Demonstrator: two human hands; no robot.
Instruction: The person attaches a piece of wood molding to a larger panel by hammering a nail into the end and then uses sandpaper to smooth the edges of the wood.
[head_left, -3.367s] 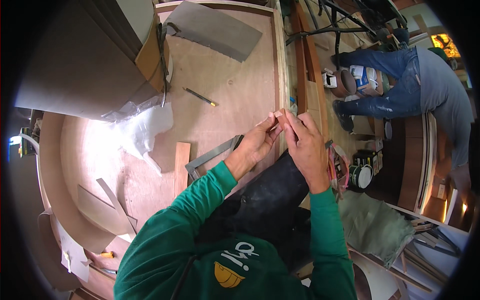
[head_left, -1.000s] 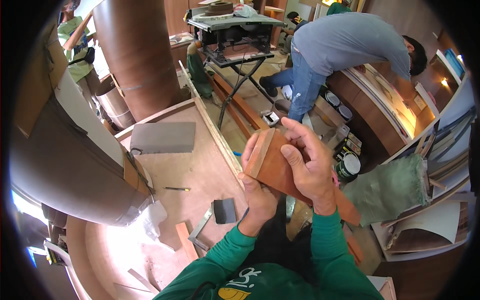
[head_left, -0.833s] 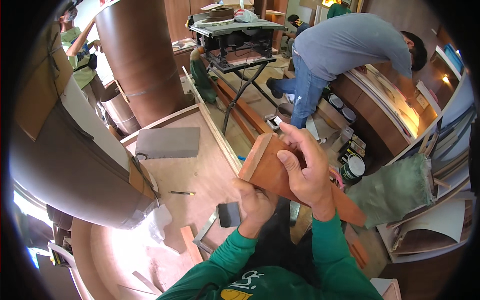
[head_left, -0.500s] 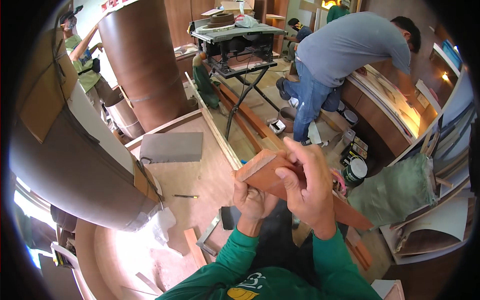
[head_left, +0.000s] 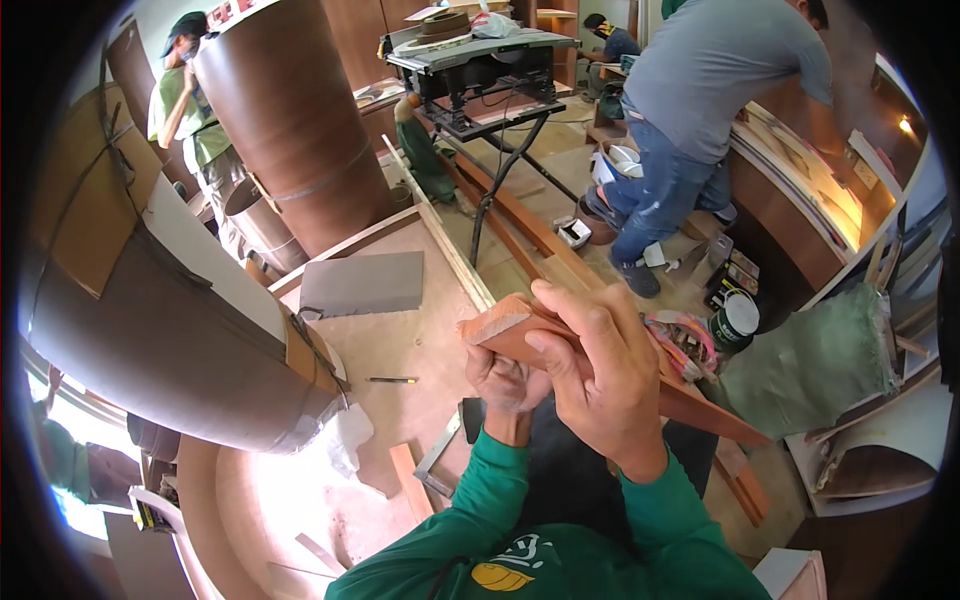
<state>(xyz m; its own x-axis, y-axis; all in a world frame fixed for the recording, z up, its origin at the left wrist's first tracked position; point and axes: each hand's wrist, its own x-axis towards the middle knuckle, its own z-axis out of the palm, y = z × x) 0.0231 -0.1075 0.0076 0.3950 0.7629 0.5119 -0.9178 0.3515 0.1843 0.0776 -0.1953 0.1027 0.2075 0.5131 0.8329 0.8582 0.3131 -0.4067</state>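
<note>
A long reddish-brown wooden board (head_left: pixel 705 408) is held up in front of me, its rough, pale cut end nearest my left side. My left hand (head_left: pixel 508 380) grips it from below near that end, fingers curled under it. Over the upper face lies my right hand (head_left: pixel 610 375), its thumb and fingers closed on the board behind the cut end. The far part of the board slants down to the right. Under my hands, on the plywood panel (head_left: pixel 400 345), lie a metal square (head_left: pixel 437 462), a wooden strip (head_left: pixel 410 480) and a pencil (head_left: pixel 391 380).
A grey slab (head_left: pixel 365 283) rests on the panel. Beyond stands a table saw (head_left: pixel 480 75) on folding legs. Large brown cylinders (head_left: pixel 290 130) rise at the left. A person in a grey shirt (head_left: pixel 720 75) bends over a curved counter. Paint can (head_left: pixel 735 318) and green sheeting (head_left: pixel 810 350) lie right.
The view has shifted slightly, and the board is tilted a little flatter with both hands still on it. The grey-shirted person's legs and the person at the left have changed posture.
</note>
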